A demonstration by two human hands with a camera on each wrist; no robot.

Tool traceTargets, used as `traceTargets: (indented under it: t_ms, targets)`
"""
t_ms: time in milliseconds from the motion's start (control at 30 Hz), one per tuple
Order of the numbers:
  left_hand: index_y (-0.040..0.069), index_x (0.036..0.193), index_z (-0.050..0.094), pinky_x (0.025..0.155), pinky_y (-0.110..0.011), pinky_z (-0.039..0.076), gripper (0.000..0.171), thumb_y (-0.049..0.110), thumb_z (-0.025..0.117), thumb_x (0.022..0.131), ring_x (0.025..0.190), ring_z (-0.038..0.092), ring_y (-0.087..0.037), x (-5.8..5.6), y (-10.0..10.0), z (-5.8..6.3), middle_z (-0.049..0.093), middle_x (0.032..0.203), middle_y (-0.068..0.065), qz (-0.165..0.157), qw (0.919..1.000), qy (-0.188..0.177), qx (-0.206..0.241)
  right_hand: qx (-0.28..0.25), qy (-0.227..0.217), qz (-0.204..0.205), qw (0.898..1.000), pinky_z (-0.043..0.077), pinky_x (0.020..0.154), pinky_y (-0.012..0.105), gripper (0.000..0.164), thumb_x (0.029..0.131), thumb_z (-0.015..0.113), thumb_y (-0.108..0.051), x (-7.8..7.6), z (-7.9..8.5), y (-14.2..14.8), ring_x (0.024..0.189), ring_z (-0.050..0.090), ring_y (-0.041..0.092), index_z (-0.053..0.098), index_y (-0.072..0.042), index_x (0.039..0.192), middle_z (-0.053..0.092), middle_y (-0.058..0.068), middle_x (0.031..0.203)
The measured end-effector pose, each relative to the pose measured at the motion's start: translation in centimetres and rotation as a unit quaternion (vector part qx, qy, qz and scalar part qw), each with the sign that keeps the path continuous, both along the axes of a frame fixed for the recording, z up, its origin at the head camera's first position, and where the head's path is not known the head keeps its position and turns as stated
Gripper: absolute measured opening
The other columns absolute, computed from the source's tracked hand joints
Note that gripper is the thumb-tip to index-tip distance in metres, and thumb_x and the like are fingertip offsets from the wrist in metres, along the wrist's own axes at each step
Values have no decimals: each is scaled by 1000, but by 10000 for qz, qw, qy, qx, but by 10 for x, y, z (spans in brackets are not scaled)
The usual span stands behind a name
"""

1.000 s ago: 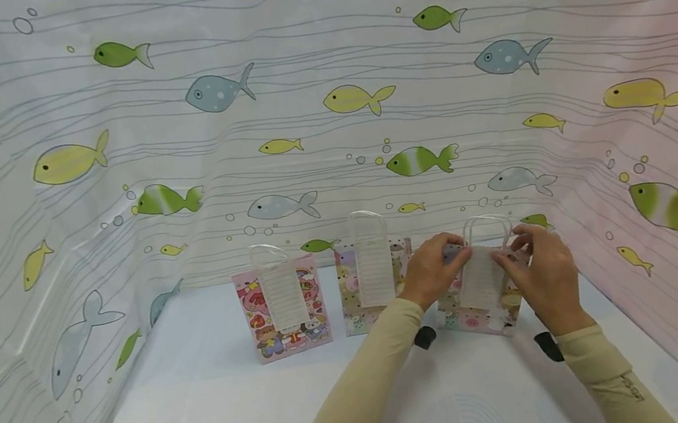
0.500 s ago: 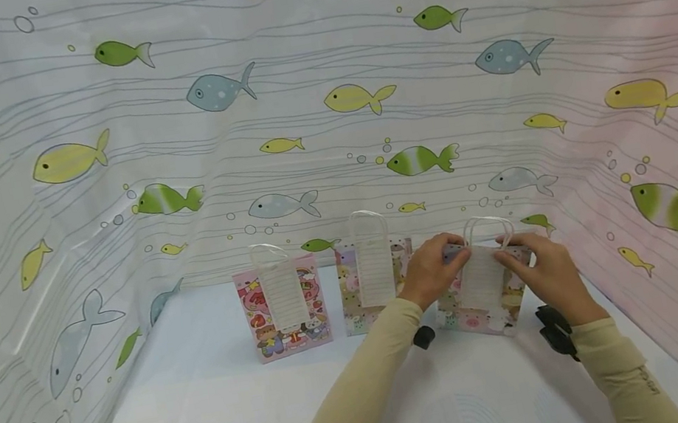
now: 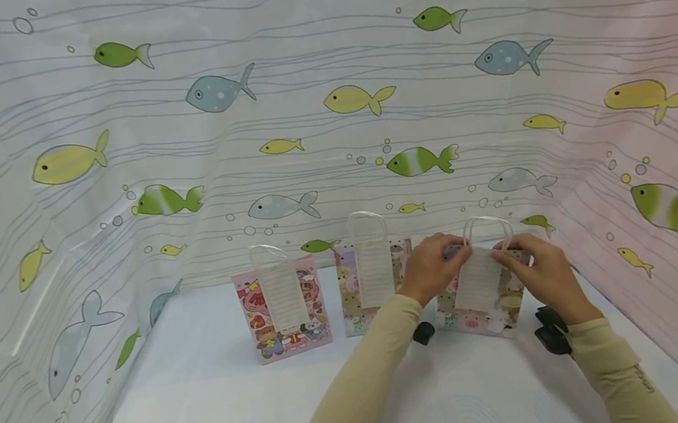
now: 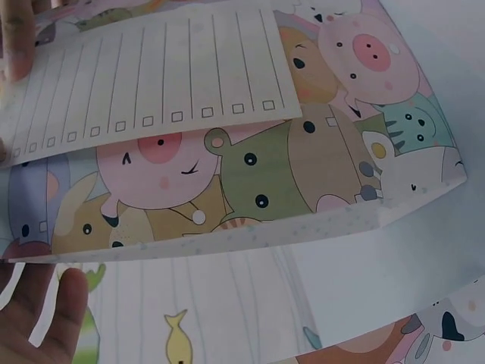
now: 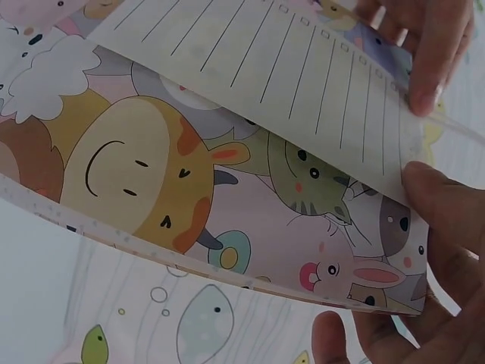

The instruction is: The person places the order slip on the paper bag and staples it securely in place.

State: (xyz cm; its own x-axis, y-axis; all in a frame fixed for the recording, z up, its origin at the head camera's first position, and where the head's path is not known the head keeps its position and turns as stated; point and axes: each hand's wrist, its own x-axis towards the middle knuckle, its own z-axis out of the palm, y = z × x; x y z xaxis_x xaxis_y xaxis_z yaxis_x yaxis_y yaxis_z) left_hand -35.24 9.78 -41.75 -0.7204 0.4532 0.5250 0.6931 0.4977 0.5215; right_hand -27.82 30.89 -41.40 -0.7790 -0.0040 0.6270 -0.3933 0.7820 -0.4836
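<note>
Three small gift bags stand upright in the head view. My hands are at the right-hand cartoon-animal gift bag (image 3: 469, 324), which has clear loop handles (image 3: 485, 218). A lined paper strip (image 3: 479, 281) with small checkboxes lies over its front. My left hand (image 3: 434, 266) pinches the strip and bag at the upper left, fingers behind the bag in the left wrist view. At the upper right, my right hand (image 3: 545, 274) pinches the strip's top corner and bag edge, its thumb (image 5: 447, 205) in front. The bag's inside is hidden.
A pink gift bag (image 3: 248, 309) and another animal-print gift bag (image 3: 355, 317) stand to the left, each with a paper strip over the front. Fish-print sheeting (image 3: 296, 114) walls the pale tabletop (image 3: 211, 412) at the back and sides.
My right hand has dropped slightly, its fingers closing at the bag's top right corner. The paper strip's lower end has swung a little left. My left hand has stayed nearly still.
</note>
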Motion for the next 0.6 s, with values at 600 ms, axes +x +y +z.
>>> traceTargets:
  t_ms: [600]
  targets:
    - [25, 118, 75, 90, -20, 49, 30, 44, 60, 101, 106, 64, -3, 0, -1, -2, 71, 113, 13, 35, 9998, 201, 15, -3, 214, -64, 9998, 40, 65, 26, 16, 95, 75, -25, -2, -4, 1, 78, 51, 15, 74, -12, 104, 71, 4, 102]
